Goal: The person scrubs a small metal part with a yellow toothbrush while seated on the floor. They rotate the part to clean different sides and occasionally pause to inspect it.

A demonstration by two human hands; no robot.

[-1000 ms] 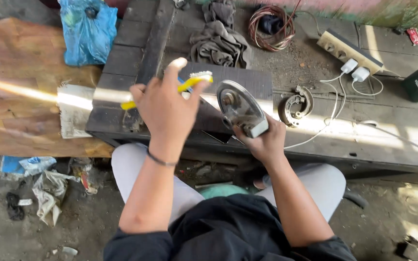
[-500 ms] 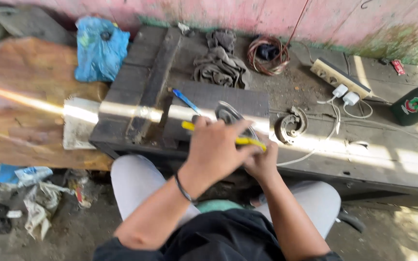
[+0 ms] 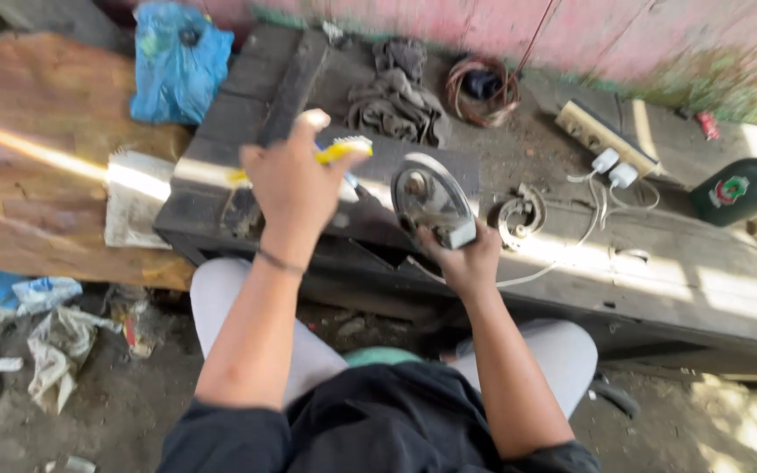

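On rough wood, round metal plate (image 3: pixel 431 200) (right hand (image 3: pixel 466 261))

1 brush (image 3: pixel 342 151), 1 disc (image 3: pixel 431 197), 2 plugs (image 3: pixel 613 166), 1 bottle (image 3: pixel 742 188).

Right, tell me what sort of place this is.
Likely a makeshift outdoor repair spot: a rough dark wooden workbench, a coil of wire, a power strip with plugged-in adapters, and greasy rags.

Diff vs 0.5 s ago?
The left hand with the yellow brush swung left, off the round metal plate, uncovering it. The right hand keeps its grip on the plate; the rag and wire coil lie as before.
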